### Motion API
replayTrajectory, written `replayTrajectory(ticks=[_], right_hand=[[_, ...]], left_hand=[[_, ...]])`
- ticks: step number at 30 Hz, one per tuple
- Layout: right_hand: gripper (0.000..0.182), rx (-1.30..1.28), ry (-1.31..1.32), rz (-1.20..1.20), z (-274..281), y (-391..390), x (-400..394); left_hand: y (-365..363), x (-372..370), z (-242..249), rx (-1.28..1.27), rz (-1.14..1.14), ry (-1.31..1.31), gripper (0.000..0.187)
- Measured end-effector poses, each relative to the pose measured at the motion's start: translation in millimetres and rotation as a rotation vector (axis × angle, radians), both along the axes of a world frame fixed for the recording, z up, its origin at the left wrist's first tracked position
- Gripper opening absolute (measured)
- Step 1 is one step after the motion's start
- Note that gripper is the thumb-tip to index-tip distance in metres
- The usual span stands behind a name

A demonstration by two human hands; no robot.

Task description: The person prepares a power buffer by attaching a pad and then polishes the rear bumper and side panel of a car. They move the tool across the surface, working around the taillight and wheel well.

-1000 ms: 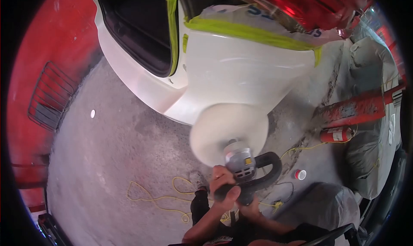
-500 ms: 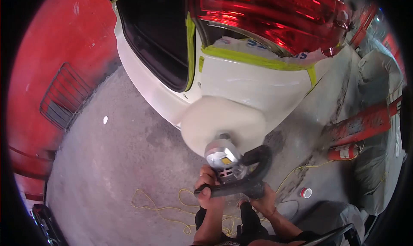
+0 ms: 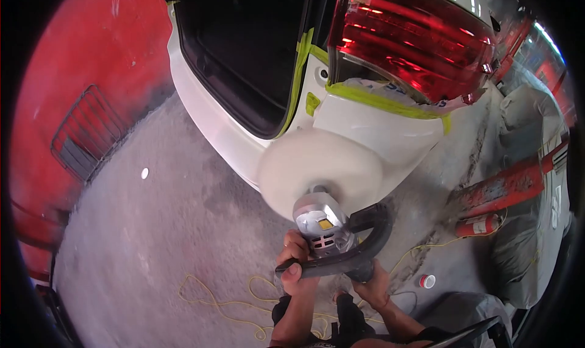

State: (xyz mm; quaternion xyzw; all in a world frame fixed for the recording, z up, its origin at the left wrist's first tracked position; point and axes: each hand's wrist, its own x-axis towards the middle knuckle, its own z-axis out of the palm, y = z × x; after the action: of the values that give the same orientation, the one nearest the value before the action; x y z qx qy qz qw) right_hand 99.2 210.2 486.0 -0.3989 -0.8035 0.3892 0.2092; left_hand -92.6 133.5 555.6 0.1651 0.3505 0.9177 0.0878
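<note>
Grey floor (image 3: pixel 152 238); left hand (image 3: pixel 294 258) curled round the polisher (image 3: pixel 321 221) handle (image 3: pixel 332 264), right hand (image 3: pixel 376 287) closed on its rear (image 3: pixel 364 271).

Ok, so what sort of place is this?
Probably an auto body shop: a glossy white car panel edged with yellow-green masking tape, and a silver-and-black handheld polisher with a round off-white pad.

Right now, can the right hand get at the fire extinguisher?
Probably not: the right hand is holding the polisher, and the fire extinguisher is on the floor off to the right, seemingly too far without stepping over.
</note>
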Motion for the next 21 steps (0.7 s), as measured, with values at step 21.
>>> replayTrajectory(ticks=[21], right_hand=[[0.032,-0.425,0.511,-0.24,88,-39,-20]], left_hand=[[50,55,107,-0.348,-0.176,0.532,0.02]])
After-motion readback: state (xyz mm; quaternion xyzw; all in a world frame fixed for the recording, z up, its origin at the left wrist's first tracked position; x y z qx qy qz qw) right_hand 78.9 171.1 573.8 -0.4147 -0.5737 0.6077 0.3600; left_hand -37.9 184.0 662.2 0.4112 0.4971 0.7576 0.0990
